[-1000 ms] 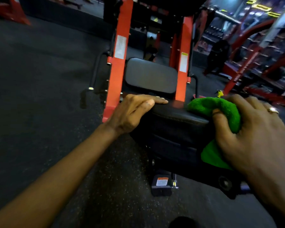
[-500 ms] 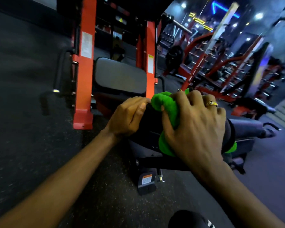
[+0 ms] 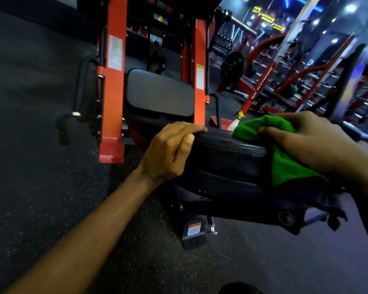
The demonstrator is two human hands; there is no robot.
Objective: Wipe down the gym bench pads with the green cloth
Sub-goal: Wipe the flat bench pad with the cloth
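Observation:
A black bench pad [image 3: 227,158] lies in front of me on a dark metal frame. My left hand [image 3: 170,153] grips its left end, fingers over the top edge and thumb against the side. My right hand [image 3: 312,145] holds the green cloth [image 3: 285,164] bunched against the pad's right part, the cloth draped over the top edge and down the near side. A second, grey-black pad [image 3: 159,94] stands upright behind, between two orange uprights.
The orange machine frame [image 3: 112,102] rises just behind the pad with a black handle [image 3: 81,92] on its left. A white spray bottle [image 3: 235,124] sits beyond the pad. Red weight racks [image 3: 285,81] fill the right background. Speckled rubber floor [image 3: 40,187] lies to the left.
My right hand has slid the green cloth rightward along the pad, away from my left hand, which still grips the left end. The camera view has shifted.

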